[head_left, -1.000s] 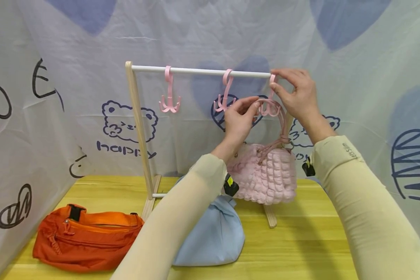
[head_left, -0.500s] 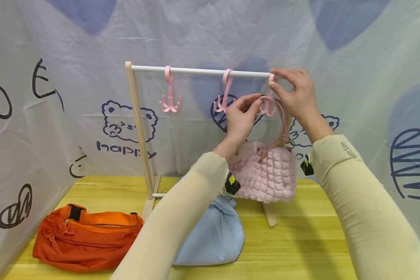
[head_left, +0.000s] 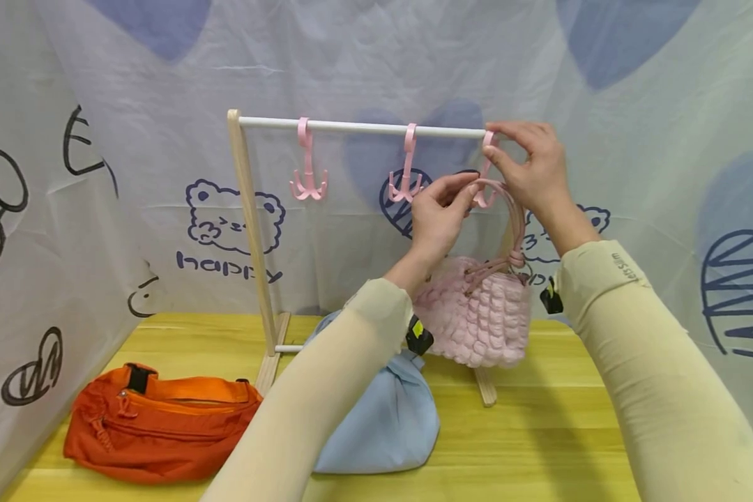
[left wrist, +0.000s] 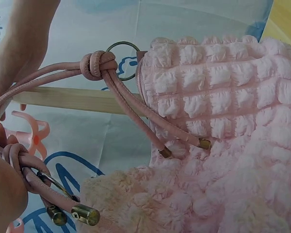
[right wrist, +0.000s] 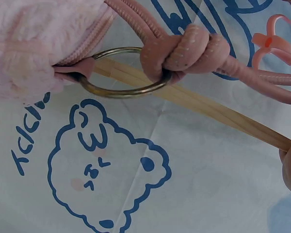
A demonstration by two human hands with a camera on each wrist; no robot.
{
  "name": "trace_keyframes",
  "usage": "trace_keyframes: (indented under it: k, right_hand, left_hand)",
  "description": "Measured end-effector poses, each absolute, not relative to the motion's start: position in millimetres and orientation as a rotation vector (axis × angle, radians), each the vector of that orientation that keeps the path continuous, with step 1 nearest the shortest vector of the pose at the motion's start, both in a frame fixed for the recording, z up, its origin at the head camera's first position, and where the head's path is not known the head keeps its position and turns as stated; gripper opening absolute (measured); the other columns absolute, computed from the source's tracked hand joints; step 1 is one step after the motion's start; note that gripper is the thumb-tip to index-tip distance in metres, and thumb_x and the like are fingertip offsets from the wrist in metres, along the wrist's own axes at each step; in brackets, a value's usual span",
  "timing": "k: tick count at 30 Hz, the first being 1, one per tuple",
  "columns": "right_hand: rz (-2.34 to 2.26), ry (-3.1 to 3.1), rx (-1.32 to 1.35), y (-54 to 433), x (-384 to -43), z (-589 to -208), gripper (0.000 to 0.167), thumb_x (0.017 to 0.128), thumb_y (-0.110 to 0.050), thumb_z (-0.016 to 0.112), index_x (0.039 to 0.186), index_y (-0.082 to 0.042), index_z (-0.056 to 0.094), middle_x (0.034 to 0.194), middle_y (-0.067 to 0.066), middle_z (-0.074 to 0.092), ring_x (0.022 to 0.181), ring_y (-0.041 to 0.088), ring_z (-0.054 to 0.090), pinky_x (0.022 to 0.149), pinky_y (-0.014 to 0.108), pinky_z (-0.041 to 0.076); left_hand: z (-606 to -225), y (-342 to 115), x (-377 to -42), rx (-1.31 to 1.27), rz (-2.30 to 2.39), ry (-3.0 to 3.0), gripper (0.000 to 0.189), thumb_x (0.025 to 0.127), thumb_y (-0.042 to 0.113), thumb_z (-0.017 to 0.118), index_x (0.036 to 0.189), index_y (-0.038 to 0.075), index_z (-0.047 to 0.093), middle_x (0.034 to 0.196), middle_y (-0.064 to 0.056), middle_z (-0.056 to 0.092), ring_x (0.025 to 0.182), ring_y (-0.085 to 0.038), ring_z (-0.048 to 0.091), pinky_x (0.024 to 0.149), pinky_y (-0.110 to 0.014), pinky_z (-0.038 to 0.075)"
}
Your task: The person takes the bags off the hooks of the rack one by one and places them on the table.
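Note:
My left hand [head_left: 440,213] pinches the top of the cord handle [head_left: 514,216] of a puffy pink handbag [head_left: 477,317], right at the prongs of the rightmost pink hook [head_left: 487,148]. With thumb and fingers, my right hand [head_left: 536,167] holds that hook's upper part at the rail's right end. The bag hangs above the table, tilted. Close up in the left wrist view, a knot [left wrist: 94,65] ties the handle to a metal ring [left wrist: 123,43]. In the right wrist view the hook's prongs [right wrist: 276,41] lie beside the handle cords. Whether the handle sits on a prong I cannot tell.
A wooden stand [head_left: 251,223] carries the white rail [head_left: 358,127], with two more pink hooks, one at left [head_left: 307,164] and one mid-rail [head_left: 408,167]. On the table [head_left: 552,418] lie an orange waist bag [head_left: 163,432] and a light blue bag [head_left: 383,425], partly behind my left arm.
My left hand has shifted slightly right with the handle, which has dipped a little since half a second ago. The middle hook has turned. My right hand stays at the rail's end.

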State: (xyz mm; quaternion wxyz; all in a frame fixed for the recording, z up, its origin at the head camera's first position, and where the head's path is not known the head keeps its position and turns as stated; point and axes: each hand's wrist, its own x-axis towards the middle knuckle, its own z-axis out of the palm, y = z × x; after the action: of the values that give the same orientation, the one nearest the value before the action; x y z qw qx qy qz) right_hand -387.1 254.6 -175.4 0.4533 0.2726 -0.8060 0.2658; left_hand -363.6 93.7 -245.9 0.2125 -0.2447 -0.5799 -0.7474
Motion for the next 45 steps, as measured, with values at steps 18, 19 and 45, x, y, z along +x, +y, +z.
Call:
trace_keyframes:
  k: [18,19,45]
  right_hand:
    - [0.672,-2.043,0.652,252.8,-387.2,-175.5,0.035,0.098,-0.017,0.075,0.132,-0.01,0.072,0.134,0.013,0.069,0.126,0.036,0.054,0.109,0.051,0.04]
    - [0.672,-2.044,0.653,252.8,-387.2,-175.4,0.036,0.098,-0.017,0.075,0.133,-0.011,0.072,0.134,0.013,0.069,0.126,0.035,0.054,0.109,0.051,0.04]
    - [0.642,-2.163,0.642,256.2,-376.4,-168.5,0.048,0.099,-0.022,0.072,0.145,-0.012,0.062,0.145,0.013,0.063,0.135,0.037,0.049,0.116,0.053,0.035]
  left_hand:
    - [-240.4,80.2,-350.2,-0.732,-2.083,-1.493,0.019,0.097,0.003,0.073,0.115,-0.004,0.076,0.1,-0.019,0.077,0.079,-0.017,0.072,0.07,-0.025,0.06]
    - [-239.3,78.8,-348.8,-0.728,-2.081,-1.493,0.019,0.097,0.003,0.073,0.115,-0.003,0.076,0.1,-0.018,0.077,0.08,-0.018,0.072,0.071,-0.026,0.06]
    - [-221.1,51.1,-309.0,-0.764,-2.08,-1.501,0.021,0.098,0.004,0.072,0.118,-0.001,0.075,0.099,-0.019,0.075,0.08,-0.017,0.069,0.069,-0.024,0.058]
